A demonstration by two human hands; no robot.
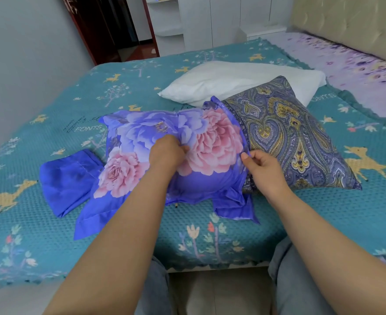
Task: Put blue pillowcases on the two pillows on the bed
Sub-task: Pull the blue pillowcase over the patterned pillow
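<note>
A blue pillowcase with pink flowers [142,137] covers the left part of a paisley pillow [287,133] on the bed. My left hand [167,153] grips a bunch of the flowered fabric on top. My right hand [262,169] pinches the case's open edge where it meets the paisley cloth. A second blue pillowcase [69,178] lies folded to the left. A bare white pillow [233,80] lies behind the paisley one.
The bed carries a teal bedspread [96,92] with deer and trees; its near edge is by my knees. A purple sheet [355,64] and padded headboard are at the right. A wall is at the left, and a doorway and white shelves stand behind.
</note>
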